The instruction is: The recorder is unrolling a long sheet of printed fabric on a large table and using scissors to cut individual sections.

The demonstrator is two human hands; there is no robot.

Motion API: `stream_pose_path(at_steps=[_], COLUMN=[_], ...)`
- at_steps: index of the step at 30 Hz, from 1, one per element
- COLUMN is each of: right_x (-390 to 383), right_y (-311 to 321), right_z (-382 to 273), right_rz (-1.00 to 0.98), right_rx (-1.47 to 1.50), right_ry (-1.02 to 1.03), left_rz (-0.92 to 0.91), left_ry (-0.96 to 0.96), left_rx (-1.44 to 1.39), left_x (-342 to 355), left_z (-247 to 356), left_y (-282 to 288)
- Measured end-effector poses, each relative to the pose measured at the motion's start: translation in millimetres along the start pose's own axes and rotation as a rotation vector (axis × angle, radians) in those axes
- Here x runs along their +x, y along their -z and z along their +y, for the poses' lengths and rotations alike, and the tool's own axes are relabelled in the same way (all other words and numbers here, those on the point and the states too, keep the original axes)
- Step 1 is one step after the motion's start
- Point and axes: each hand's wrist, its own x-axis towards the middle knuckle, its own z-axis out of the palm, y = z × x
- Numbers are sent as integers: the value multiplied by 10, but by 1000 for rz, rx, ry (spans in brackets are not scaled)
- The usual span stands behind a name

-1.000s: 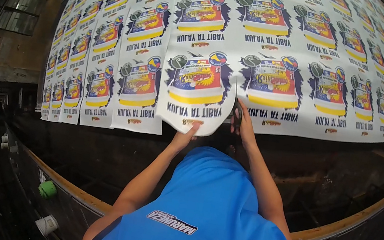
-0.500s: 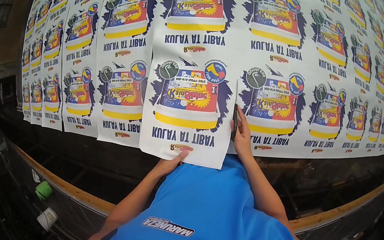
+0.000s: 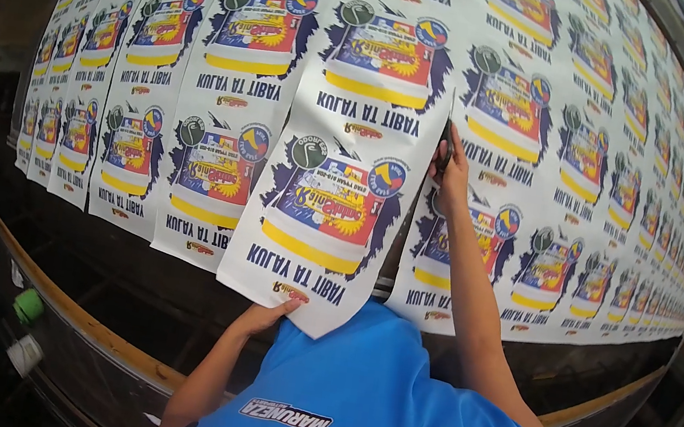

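Observation:
My left hand (image 3: 269, 316) pinches the lower edge of a printed white strip (image 3: 306, 244), thumb on top, fingers mostly hidden beneath. The strip bears repeated purple, red and yellow designs and hangs partly over my blue-clothed front. My right hand (image 3: 453, 170) grips dark-handled scissors (image 3: 445, 149) at the upper end of a long slit along the strip's right side. A gap shows between the strip's lower part and the rest of the large printed sheet (image 3: 498, 175), on which my right forearm lies or hovers.
More printed strips (image 3: 126, 181) hang side by side on the left over a long, dark table edge. Below is a dark channel with a wooden ledge (image 3: 111, 338). A green object (image 3: 28, 306) and a white container (image 3: 25, 353) sit at the lower left.
My right hand and the scissors have moved farther up the sheet, lengthening the slit. My left hand has moved lower and left with the strip's end. The co-worker at upper left has left view.

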Motion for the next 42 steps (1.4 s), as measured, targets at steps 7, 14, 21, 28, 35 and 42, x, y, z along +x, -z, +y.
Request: stream_pose_path(at_steps=[7,14,21,28,35,42], right_x=[1496,3243,3741,1771,-923,-3050], right_y=[25,-179,-310,677,2438,3618], right_z=[-497,-1373,-2330,-1245,-327,430], right_rz=[6,69,-56,-293,264,392], right_rx=[-143,-395,-311,-313,-147,-70], right_ry=[130,277,371,413,2,85], left_rz=[-24,46,107,-81,-370,-233], left_ry=[66,146,164,443,309,-692], left_rx=[-149,-147,-80,511,925,1087], left_x=[-116,-221,-164,-44,8,759], left_z=[24,130,-122,-186,496,202], left_y=[54,-35,-73,208,-219,-2309])
